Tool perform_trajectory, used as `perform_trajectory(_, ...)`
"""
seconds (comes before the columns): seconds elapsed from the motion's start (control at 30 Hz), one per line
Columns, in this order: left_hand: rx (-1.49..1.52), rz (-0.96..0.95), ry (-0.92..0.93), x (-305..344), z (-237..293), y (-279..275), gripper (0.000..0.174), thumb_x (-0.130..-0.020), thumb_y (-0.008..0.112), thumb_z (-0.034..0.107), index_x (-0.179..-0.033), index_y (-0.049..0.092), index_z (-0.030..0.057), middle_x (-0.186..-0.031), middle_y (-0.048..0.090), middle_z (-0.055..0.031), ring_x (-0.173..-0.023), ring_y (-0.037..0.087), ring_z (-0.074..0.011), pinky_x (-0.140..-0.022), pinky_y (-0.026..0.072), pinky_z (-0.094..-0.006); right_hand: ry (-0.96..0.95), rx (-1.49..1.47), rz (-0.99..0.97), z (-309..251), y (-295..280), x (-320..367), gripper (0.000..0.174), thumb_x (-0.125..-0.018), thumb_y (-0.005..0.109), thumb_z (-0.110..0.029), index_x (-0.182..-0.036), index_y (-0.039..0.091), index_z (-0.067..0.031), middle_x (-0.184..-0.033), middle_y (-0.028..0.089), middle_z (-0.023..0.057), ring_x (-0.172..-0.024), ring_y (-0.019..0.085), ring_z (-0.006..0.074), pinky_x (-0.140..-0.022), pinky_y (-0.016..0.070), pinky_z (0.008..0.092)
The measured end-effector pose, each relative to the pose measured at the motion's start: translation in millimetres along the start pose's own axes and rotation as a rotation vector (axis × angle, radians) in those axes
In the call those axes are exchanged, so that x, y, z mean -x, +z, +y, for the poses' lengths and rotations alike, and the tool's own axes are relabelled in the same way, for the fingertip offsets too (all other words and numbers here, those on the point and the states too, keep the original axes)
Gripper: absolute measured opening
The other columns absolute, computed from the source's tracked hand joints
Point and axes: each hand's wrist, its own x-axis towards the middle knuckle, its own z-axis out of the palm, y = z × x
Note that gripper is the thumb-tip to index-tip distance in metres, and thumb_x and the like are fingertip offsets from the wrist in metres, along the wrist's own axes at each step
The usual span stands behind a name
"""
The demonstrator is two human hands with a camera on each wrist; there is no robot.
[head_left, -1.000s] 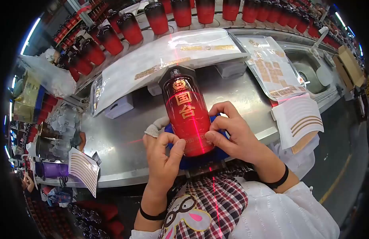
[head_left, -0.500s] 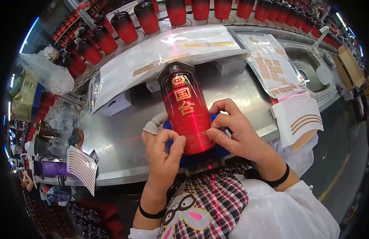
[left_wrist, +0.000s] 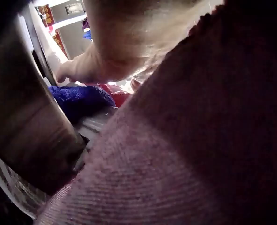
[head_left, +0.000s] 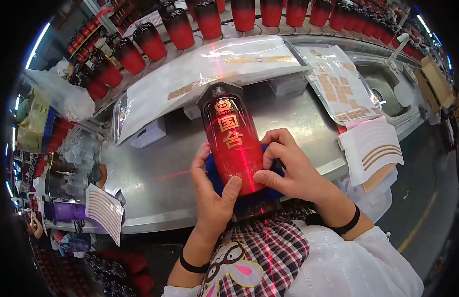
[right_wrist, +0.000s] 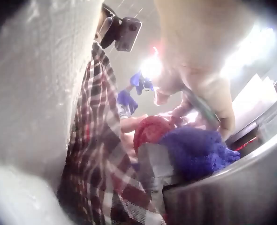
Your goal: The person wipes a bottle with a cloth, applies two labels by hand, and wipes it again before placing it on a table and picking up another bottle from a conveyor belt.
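A red-and-black bottle point(head_left: 232, 136) with gold characters lies on a blue pad point(head_left: 249, 200) on the steel bench point(head_left: 155, 188), cap pointing away. A red laser line runs along its length. My left hand point(head_left: 212, 190) cups the bottle's left side, thumb pressed on its lower face. My right hand point(head_left: 289, 166) grips the right side, thumb on the lower face, fingers curled near the label area. In the right wrist view the bottle's base point(right_wrist: 150, 131) and blue pad point(right_wrist: 194, 152) show. The left wrist view is mostly blocked by sleeve; the blue pad point(left_wrist: 79, 101) shows.
Rows of red bottles point(head_left: 180, 27) line the bench's far edge. A large plastic sheet with gold decals point(head_left: 209, 69) lies behind the bottle. A tray of decals point(head_left: 338, 84), striped sticker sheets point(head_left: 370, 146), a sink point(head_left: 387, 89), and another sticker sheet point(head_left: 103, 210) lie around.
My left hand slid up along the bottle's left side, covering the bandaged finger seen before. The thumb moved right onto the lower face. My right hand shifted slightly lower.
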Motion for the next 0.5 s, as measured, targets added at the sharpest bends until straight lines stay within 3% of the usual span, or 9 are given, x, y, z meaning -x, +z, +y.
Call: perform_trajectory(0.5, 0.114, -0.004, -0.044, -0.5, -1.0, 1.8, 0.084, -0.089, 0.070, 0.035, -0.144, 0.023, -0.0068, -0.145, 0.033, -0.0207, -0.137, 0.032, -0.0296, -0.115, 0.0224, -0.0407, 0.049, -0.018, -0.008, 5.9, 0.5, -1.6, 0.038, -0.078, 0.081, -0.030, -0.084, 0.053, -0.0046, -0.114, 0.046, 0.0168, -0.109, 0.050, 0.0312, -0.095, 0.0431, 0.0378)
